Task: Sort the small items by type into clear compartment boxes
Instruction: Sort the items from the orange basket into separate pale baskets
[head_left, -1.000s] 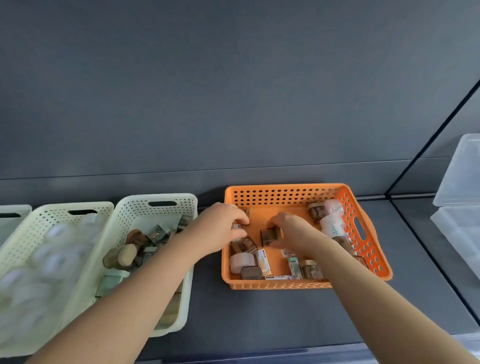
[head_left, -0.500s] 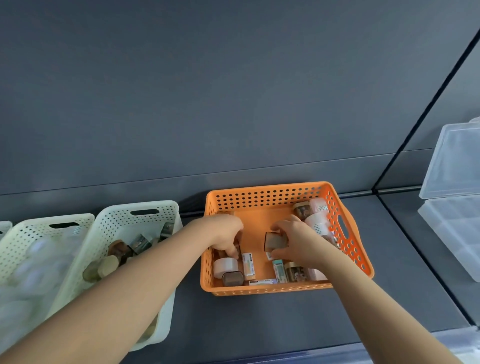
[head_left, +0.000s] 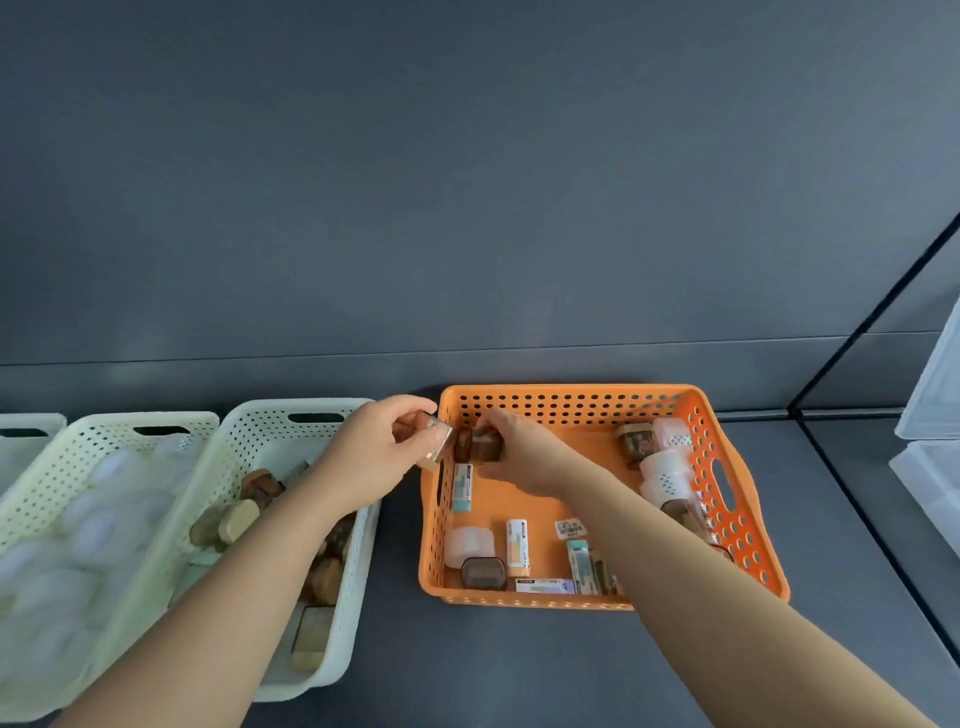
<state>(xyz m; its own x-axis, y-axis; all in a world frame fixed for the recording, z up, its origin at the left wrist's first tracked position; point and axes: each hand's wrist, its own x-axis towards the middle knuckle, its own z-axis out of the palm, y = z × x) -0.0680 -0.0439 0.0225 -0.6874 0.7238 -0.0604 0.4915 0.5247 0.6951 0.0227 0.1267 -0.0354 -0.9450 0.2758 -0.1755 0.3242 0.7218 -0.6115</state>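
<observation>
An orange perforated basket (head_left: 748, 499) holds small brown jars, white tape rolls (head_left: 665, 467), a dark lidded case (head_left: 483, 571) and slim white-and-teal boxes (head_left: 461, 487). My left hand (head_left: 374, 457) pinches a small clear brown box (head_left: 439, 441) just above the basket's left rim. My right hand (head_left: 524, 457) grips a small brown jar (head_left: 485, 447) over the basket's back left corner, right beside the left hand's box.
A pale green basket (head_left: 270, 431) with brown and tan pieces stands left of the orange one. Another pale basket (head_left: 67, 457) of white rolls lies further left. Clear compartment boxes (head_left: 930, 467) sit at the right edge. A dark wall runs behind.
Both hands have lifted their items from the basket floor and moved left toward the orange basket's left rim. The view has shifted, so the baskets sit further right.
</observation>
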